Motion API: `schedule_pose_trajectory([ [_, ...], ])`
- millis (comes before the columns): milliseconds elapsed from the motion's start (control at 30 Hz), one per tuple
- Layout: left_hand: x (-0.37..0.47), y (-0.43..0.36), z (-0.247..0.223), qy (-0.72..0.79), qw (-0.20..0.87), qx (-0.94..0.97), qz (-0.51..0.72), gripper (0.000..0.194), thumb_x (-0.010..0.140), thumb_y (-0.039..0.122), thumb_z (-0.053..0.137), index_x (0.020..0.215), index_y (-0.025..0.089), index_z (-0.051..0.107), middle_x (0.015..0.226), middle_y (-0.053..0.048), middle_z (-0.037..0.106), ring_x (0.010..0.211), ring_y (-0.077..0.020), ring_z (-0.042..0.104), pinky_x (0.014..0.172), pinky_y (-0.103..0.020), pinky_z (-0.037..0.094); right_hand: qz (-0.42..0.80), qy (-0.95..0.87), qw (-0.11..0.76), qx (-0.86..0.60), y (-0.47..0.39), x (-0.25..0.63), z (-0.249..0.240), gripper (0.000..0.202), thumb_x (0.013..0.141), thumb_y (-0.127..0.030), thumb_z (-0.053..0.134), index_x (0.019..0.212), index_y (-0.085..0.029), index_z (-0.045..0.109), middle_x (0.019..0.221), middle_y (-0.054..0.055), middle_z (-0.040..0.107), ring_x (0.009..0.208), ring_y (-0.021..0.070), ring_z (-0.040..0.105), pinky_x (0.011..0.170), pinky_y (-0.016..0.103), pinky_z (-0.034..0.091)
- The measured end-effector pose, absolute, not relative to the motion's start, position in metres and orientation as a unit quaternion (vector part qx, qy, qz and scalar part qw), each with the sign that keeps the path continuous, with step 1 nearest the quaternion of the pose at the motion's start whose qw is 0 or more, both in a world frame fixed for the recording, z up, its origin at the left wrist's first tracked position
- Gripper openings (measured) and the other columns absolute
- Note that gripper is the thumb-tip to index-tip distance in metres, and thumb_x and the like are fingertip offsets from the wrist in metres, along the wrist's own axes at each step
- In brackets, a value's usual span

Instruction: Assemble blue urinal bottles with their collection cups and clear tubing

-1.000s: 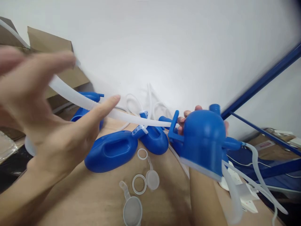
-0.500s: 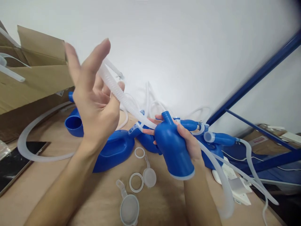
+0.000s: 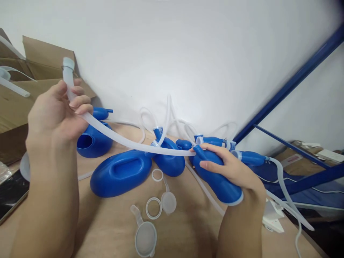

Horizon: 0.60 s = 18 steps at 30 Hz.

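A translucent ribbed tube [image 3: 118,139] runs between my two hands in a shallow sagging curve. My left hand [image 3: 57,113], raised on the left, has its fingers wrapped round the tube just below the pale end fitting [image 3: 68,64]. On the right, my right hand [image 3: 239,166] grips a blue plastic funnel-like piece [image 3: 217,179], tilted, with a narrow spout and a white rim. The tube's right part reaches the fingertips by the spout; whether it joins the spout I cannot tell. Beneath the tube lie a blue handled bottle [image 3: 120,173] and another blue bottle [image 3: 170,161].
Two white rings [image 3: 153,208] and clear strap caps [image 3: 146,238] lie on the table [image 3: 182,240]. A cardboard box [image 3: 45,59] stands left, near a wide-mouthed blue container [image 3: 95,143]. More blue pieces with hoses [image 3: 252,158] lie right, by a blue metal frame [image 3: 292,80].
My left hand has moved left and closed round the tube near its fitting. My right hand has shifted slightly right with the blue piece, now gripping it from above. The tube is drawn out leftward.
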State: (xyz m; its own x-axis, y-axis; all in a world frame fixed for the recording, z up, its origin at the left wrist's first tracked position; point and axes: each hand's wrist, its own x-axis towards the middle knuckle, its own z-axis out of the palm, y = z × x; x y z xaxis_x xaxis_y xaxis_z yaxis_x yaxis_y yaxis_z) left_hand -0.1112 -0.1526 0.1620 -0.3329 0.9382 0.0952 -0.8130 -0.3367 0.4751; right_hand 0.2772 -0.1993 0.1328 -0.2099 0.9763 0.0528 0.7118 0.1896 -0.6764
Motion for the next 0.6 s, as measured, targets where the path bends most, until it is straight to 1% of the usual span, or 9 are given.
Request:
schedule_pose_trajectory([
  [100, -0.121, -0.145, 0.155, 0.195, 0.556, 0.185, 0.787, 0.027, 0.112, 0.02, 0.032, 0.117, 0.008, 0.055, 0.066, 0.003, 0.055, 0.042, -0.0017, 0.04, 0.038, -0.011, 0.04, 0.26, -0.74, 0.224, -0.578, -0.193, 0.289, 0.13, 0.073, 0.071, -0.078, 0.08, 0.126, -0.031, 0.077, 0.141, 0.007, 0.073, 0.136, 0.0442, 0.063, 0.12, 0.06, 0.048],
  [167, -0.137, -0.134, 0.146, 0.221, 0.525, 0.214, 0.793, 0.026, 0.11, 0.019, 0.03, 0.116, 0.01, 0.055, 0.067, 0.003, 0.052, 0.048, -0.0048, 0.041, 0.045, -0.015, 0.046, 0.265, -0.757, 0.222, -0.554, -0.189, 0.298, 0.129, 0.067, 0.075, -0.075, 0.079, 0.125, -0.031, 0.078, 0.137, 0.006, 0.076, 0.133, 0.0426, 0.066, 0.118, 0.059, 0.051],
  [233, -0.16, -0.118, 0.134, 0.28, 0.444, 0.325, 0.786, 0.017, 0.105, 0.022, 0.039, 0.11, 0.02, 0.055, 0.064, 0.004, 0.038, 0.054, -0.012, 0.038, 0.055, -0.027, 0.051, 0.257, -0.775, 0.237, -0.526, -0.187, 0.306, 0.127, 0.061, 0.078, -0.072, 0.08, 0.122, -0.031, 0.08, 0.131, 0.007, 0.079, 0.127, 0.0414, 0.07, 0.114, 0.057, 0.055],
  [267, -0.171, -0.109, 0.129, 0.328, 0.381, 0.372, 0.78, 0.006, 0.096, 0.026, 0.048, 0.101, 0.024, 0.052, 0.062, 0.004, 0.024, 0.053, -0.0148, 0.031, 0.056, -0.032, 0.048, 0.251, -0.783, 0.246, -0.514, -0.186, 0.308, 0.126, 0.058, 0.078, -0.07, 0.081, 0.121, -0.031, 0.08, 0.13, 0.007, 0.079, 0.125, 0.0411, 0.072, 0.111, 0.056, 0.057],
  [367, -0.182, -0.097, 0.122, 0.377, 0.282, 0.488, 0.735, 0.032, 0.086, 0.059, 0.055, 0.098, 0.03, 0.051, 0.073, 0.001, 0.002, 0.059, -0.0184, 0.015, 0.058, -0.036, 0.039, 0.239, -0.786, 0.266, -0.505, -0.182, 0.31, 0.123, 0.055, 0.079, -0.064, 0.083, 0.122, -0.03, 0.08, 0.132, 0.008, 0.078, 0.125, 0.0401, 0.072, 0.111, 0.057, 0.057],
  [433, -0.168, -0.104, 0.127, 0.371, 0.286, 0.487, 0.737, 0.042, 0.089, 0.07, 0.049, 0.101, 0.031, 0.057, 0.074, 0.001, 0.001, 0.062, -0.0184, 0.012, 0.058, -0.035, 0.033, 0.235, -0.774, 0.289, -0.512, -0.181, 0.309, 0.122, 0.058, 0.078, -0.063, 0.085, 0.124, -0.028, 0.078, 0.135, 0.009, 0.077, 0.128, 0.0387, 0.07, 0.112, 0.055, 0.057],
  [467, -0.156, -0.112, 0.132, 0.367, 0.298, 0.477, 0.741, 0.041, 0.093, 0.067, 0.047, 0.102, 0.03, 0.061, 0.071, 0.002, 0.004, 0.061, -0.0179, 0.01, 0.057, -0.034, 0.03, 0.234, -0.761, 0.313, -0.518, -0.181, 0.308, 0.122, 0.061, 0.077, -0.064, 0.085, 0.125, -0.027, 0.077, 0.134, 0.01, 0.077, 0.127, 0.0375, 0.071, 0.109, 0.053, 0.059],
  [533, -0.129, -0.133, 0.141, 0.373, 0.33, 0.488, 0.717, 0.038, 0.098, 0.059, 0.048, 0.101, 0.026, 0.065, 0.063, 0.004, 0.011, 0.057, -0.0152, 0.006, 0.052, -0.032, 0.023, 0.226, -0.732, 0.359, -0.532, -0.184, 0.307, 0.124, 0.067, 0.074, -0.066, 0.087, 0.126, -0.026, 0.073, 0.125, 0.009, 0.079, 0.112, 0.0337, 0.077, 0.093, 0.045, 0.066],
  [600, -0.105, -0.155, 0.149, 0.379, 0.29, 0.563, 0.675, 0.038, 0.102, 0.054, 0.049, 0.097, 0.022, 0.068, 0.056, 0.005, 0.02, 0.051, -0.012, 0.01, 0.048, -0.031, 0.015, 0.185, -0.716, 0.379, -0.556, -0.191, 0.303, 0.127, 0.068, 0.07, -0.066, 0.089, 0.123, -0.026, 0.072, 0.11, 0.007, 0.081, 0.093, 0.0298, 0.08, 0.078, 0.041, 0.068],
])
